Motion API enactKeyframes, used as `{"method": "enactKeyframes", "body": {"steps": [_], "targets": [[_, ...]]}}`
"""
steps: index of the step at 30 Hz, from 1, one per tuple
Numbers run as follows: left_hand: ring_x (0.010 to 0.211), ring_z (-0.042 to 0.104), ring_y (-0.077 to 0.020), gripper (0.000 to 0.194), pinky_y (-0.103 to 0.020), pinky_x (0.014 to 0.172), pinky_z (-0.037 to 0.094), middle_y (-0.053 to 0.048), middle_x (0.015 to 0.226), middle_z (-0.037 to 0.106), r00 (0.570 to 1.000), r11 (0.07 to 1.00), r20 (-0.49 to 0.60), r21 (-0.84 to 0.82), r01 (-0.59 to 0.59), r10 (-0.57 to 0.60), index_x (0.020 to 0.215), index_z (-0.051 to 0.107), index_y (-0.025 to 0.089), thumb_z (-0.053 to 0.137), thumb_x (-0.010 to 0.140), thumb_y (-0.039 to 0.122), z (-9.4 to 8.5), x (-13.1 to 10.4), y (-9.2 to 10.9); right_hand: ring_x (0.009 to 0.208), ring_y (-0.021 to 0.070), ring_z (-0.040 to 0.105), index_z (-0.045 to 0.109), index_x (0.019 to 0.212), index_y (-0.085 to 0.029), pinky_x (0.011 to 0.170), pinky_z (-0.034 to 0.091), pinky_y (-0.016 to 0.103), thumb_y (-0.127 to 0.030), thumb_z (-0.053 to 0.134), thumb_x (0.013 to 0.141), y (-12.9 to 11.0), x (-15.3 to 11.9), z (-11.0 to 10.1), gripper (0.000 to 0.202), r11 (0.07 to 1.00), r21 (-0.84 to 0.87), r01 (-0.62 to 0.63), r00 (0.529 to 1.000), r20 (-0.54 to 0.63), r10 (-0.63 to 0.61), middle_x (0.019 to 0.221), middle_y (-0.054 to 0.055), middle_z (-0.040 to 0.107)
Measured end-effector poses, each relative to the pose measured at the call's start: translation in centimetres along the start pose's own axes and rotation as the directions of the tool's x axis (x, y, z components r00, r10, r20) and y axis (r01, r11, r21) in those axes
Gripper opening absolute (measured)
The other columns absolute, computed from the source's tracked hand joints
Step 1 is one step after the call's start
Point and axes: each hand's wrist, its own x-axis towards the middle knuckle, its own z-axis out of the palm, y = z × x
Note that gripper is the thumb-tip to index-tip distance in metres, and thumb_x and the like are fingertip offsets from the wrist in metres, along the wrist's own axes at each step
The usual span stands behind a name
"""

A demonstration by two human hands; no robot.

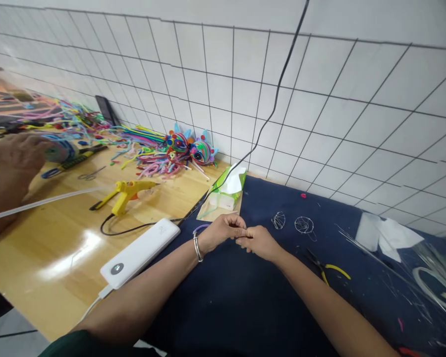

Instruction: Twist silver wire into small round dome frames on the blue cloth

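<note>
My left hand (226, 232) and my right hand (259, 242) meet over the dark blue cloth (223, 307), fingertips pinched together. Whatever lies between the fingers is too small or too hidden to make out. A purple strip (200, 228) shows beside my left wrist, which wears a silver bangle. To the right of my hands two small round wire frames (304, 225) rest on the cloth. Pliers with yellow handles (334, 270) lie near my right forearm.
On the wooden table (70, 292) are a white power bank (141, 253), a yellow glue gun (128, 194) and colourful pipe cleaners (159, 163). A tissue pack (228, 188) stands by the wall. Loose wires (360, 243) lie right. Another person's hand (20, 151) is at left.
</note>
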Motion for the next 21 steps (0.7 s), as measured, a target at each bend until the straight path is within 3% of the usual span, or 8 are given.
{"method": "enactKeyframes", "body": {"steps": [4,10,17,21], "targets": [[0.048,0.044,-0.005,0.019,-0.018,0.045,0.031,0.001,0.06,0.056,0.998,0.997,-0.012,0.036,0.07,-0.069,0.071,0.06,0.011,0.067,0.063,0.027,-0.9,0.2,-0.1,0.046,0.0074,0.052,0.065,0.072,-0.014,0.043,0.037,0.016,-0.032,0.058,0.072,0.4,0.4,0.8,0.019,0.998,0.044,-0.034,0.999,-0.017,0.035,0.058,-0.001,0.06],[0.042,0.041,-0.0039,0.022,-0.016,0.041,0.03,0.002,0.055,0.054,0.983,0.984,-0.049,-0.054,0.171,-0.174,0.073,0.059,0.012,0.067,0.062,0.029,-1.3,0.6,-1.2,0.042,0.0058,0.047,0.063,0.075,-0.013,0.039,0.035,0.015,-0.035,0.056,0.074,1.0,-0.1,1.1,0.024,0.991,0.113,-0.077,0.995,-0.048,0.083,0.05,-0.002,0.055],[0.039,0.04,-0.0028,0.025,-0.016,0.038,0.028,0.003,0.054,0.051,0.983,0.978,0.04,-0.108,0.18,-0.177,0.075,0.058,0.011,0.069,0.062,0.029,-0.8,0.5,-1.2,0.042,0.0052,0.046,0.057,0.071,-0.014,0.039,0.036,0.015,-0.035,0.058,0.072,0.9,-1.9,0.4,0.021,0.959,0.263,-0.103,0.993,-0.03,0.115,0.053,-0.002,0.054],[0.038,0.039,-0.003,0.027,-0.016,0.038,0.028,0.004,0.052,0.049,0.971,0.969,0.088,-0.094,0.229,-0.221,0.076,0.057,0.011,0.069,0.062,0.03,-0.5,0.3,-1.1,0.043,0.0059,0.048,0.057,0.068,-0.015,0.04,0.036,0.016,-0.036,0.057,0.072,1.2,-2.6,0.2,0.021,0.973,0.201,-0.113,0.992,-0.038,0.123,0.057,-0.001,0.057]]}}
